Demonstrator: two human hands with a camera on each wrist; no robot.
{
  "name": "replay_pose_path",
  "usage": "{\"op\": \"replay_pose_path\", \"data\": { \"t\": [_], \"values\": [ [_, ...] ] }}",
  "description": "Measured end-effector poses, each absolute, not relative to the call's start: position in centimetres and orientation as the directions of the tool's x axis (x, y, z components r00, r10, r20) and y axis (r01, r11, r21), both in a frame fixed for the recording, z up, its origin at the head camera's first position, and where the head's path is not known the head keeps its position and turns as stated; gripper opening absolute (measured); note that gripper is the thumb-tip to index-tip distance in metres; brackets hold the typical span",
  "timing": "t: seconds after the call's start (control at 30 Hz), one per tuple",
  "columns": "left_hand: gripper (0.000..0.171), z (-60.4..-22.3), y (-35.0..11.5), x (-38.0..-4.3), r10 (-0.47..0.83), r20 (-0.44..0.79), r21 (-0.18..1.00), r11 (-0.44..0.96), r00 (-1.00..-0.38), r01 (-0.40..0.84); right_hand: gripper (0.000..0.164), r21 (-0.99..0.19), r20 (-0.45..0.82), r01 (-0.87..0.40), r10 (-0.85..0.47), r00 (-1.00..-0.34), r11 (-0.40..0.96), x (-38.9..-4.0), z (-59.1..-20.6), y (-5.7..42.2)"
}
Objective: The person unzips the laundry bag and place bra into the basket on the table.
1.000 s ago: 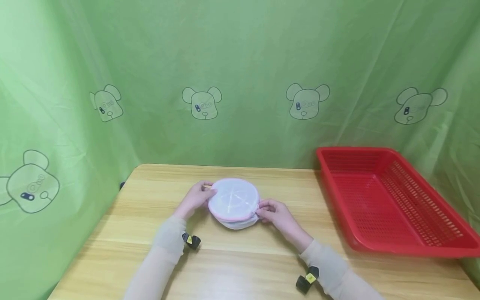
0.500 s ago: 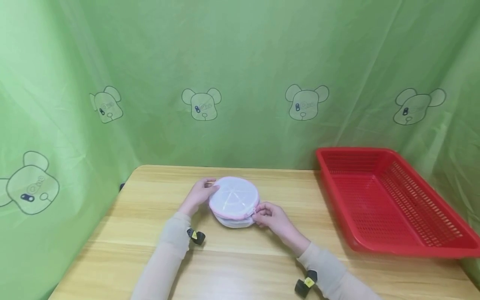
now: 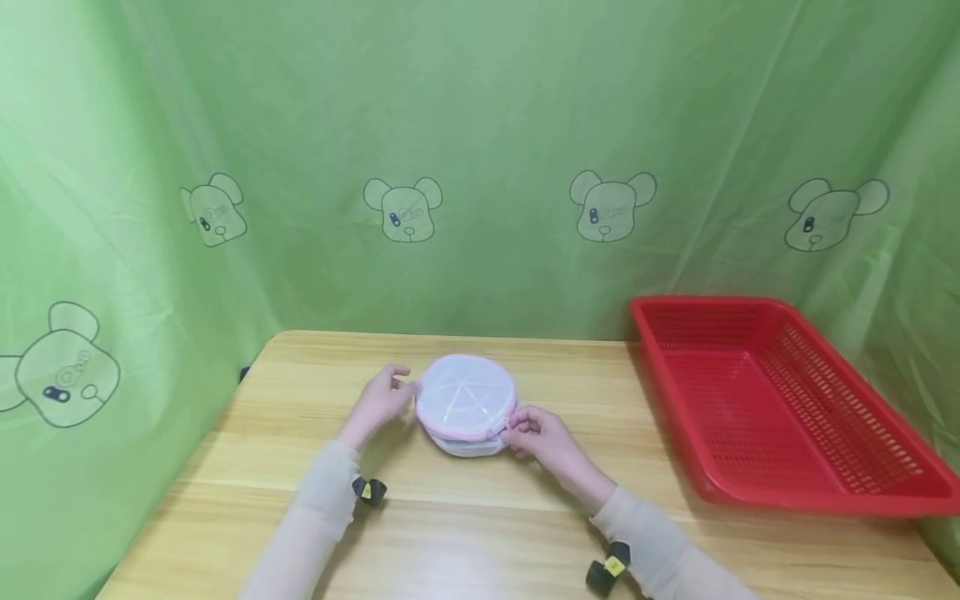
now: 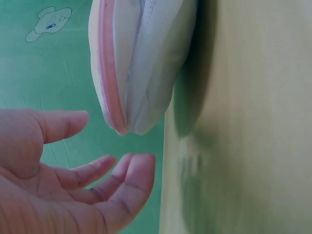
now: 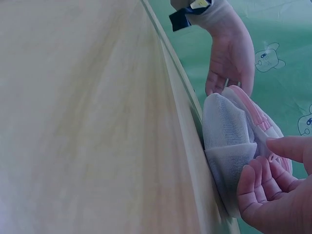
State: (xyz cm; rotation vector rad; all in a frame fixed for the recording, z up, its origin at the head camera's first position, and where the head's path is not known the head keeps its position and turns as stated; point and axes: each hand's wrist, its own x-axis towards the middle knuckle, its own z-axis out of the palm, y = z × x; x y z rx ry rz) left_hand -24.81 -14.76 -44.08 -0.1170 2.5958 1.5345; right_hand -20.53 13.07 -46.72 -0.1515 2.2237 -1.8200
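Observation:
A round white mesh laundry bag (image 3: 465,392) with a pink zip around its top edge lies on the wooden table. Its pink zip (image 4: 107,63) and soft mesh sides show in the left wrist view. My right hand (image 3: 551,446) pinches the bag's front right edge at the zip end, thumb against curled fingers in the right wrist view; the zip pull is mostly hidden there. On the bag's left side, my left hand (image 3: 377,404) is held with loosely bent fingers. A gap shows between those fingertips (image 4: 141,168) and the bag in the left wrist view.
A red plastic basket (image 3: 693,442) with perforated sides stands on the right of the table (image 3: 465,533). Green curtains (image 3: 495,275) with printed bear heads hang behind and at both sides.
My left hand has let go of the bag's left edge and drawn back to the left. My right hand has moved slightly leftward along the front edge with the zip.

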Motion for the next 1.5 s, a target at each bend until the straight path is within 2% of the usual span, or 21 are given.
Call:
{"op": "replay_pose_path", "data": {
  "t": [0.47, 0.83, 1.2, 1.5],
  "values": [
    [0.041, -45.0, -15.6, -23.7, 0.154, -0.280, 0.941, 0.237, -0.948, -0.240, 0.019, -0.970, -0.131, 0.074, -0.242, -0.962, 0.232, -20.5, -46.7, 12.9],
    [0.039, -46.1, -15.7, -23.8, 0.234, -0.317, 0.945, 0.166, -0.919, -0.283, 0.021, -0.971, -0.099, 0.037, -0.258, -0.961, 0.235, -20.6, -46.7, 13.2],
    [0.033, -46.6, -15.2, -24.0, 0.169, -0.342, 0.939, 0.104, -0.924, -0.328, 0.022, -0.975, -0.076, 0.017, -0.261, -0.962, 0.220, -20.5, -46.3, 13.3],
    [0.031, -46.5, -14.8, -23.8, 0.117, -0.311, 0.949, 0.089, -0.943, -0.302, 0.019, -0.968, -0.068, 0.004, -0.243, -0.968, 0.253, -20.7, -46.4, 13.4]
  ]
}}
